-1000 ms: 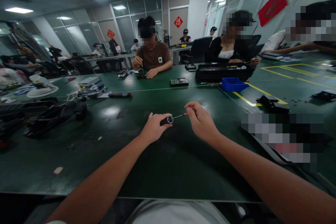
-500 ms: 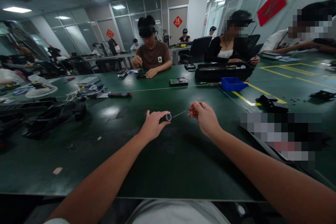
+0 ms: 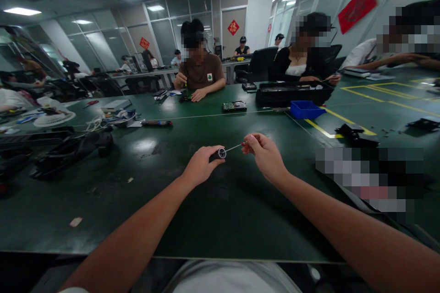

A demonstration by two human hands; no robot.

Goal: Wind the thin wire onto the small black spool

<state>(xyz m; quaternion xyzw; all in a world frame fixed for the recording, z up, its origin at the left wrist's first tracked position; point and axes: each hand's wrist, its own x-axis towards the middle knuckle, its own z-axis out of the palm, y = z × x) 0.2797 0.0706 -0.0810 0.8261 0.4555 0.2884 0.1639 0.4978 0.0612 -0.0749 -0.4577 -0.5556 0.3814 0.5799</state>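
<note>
My left hand (image 3: 200, 165) is closed around a short black cylinder (image 3: 222, 153) whose silver-ringed round end faces me and to the right. From the pinched fingers of my right hand (image 3: 263, 153) a thin metal rod (image 3: 234, 148) points left, and its far end meets the ringed end of the cylinder. Whether the tip is inside the opening or only in front of it, I cannot tell. The rod's other end is hidden in my right fingers. Both hands are held above the green table (image 3: 220, 219).
Beyond my hands lies a hard drive (image 3: 234, 106), with a blue bin (image 3: 307, 110) and a long black casing (image 3: 292, 94) to its right. A screwdriver-like tool (image 3: 156, 123) and black parts (image 3: 74, 153) are on the left. A co-worker (image 3: 199, 68) works opposite.
My right hand has shifted slightly left toward the cylinder, and less of the thin rod shows between the hands. My left hand has barely moved.
</note>
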